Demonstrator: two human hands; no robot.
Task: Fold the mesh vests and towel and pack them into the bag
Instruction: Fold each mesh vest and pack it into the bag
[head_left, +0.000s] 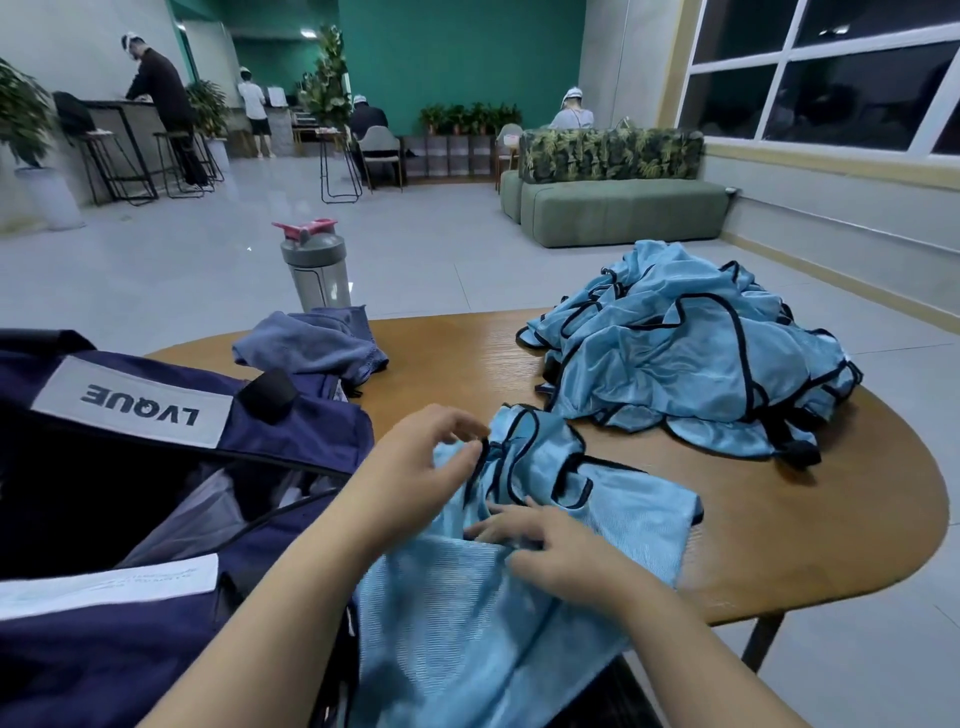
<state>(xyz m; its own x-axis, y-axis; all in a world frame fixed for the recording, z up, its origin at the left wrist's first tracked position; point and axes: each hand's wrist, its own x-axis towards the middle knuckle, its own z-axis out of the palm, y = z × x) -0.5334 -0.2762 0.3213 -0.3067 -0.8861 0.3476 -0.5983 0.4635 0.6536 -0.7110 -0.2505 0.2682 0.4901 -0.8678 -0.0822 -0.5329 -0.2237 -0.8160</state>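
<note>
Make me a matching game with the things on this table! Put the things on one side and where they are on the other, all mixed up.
Things:
1. bag
2. towel
3. pile of vests
4. bottle

Places:
A. far edge of the table, standing upright
B. right side of the table, heaped up
C. left side, open
D. lying crumpled just beyond the bag

Pairs: 1-C, 2-D, 3-B, 4-A
</note>
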